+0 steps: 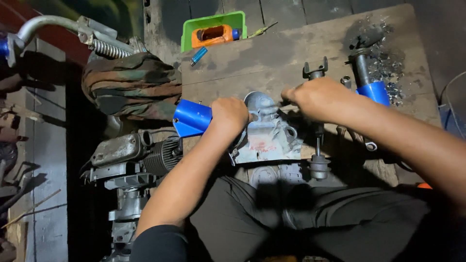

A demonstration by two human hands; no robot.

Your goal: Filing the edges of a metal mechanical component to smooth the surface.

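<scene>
A grey metal engine casing (267, 133) lies on a dark wooden board (291, 53) in front of my knees. My left hand (230, 115) is closed around a blue cylindrical part (191, 118) at the casing's left end. My right hand (310, 97) is closed over the casing's upper right; what it grips is blurred and hidden by the fingers. A dark metal rod with a forked top (316, 73) stands just behind my right hand and runs down to a round end (319, 167).
A green tray (187, 31) with an orange tool sits at the back, a small blue cylinder (198, 56) beside it. A blue shock absorber (371, 85) lies right, among metal debris. An engine block (141, 155) and a camouflage cloth (131, 85) lie left.
</scene>
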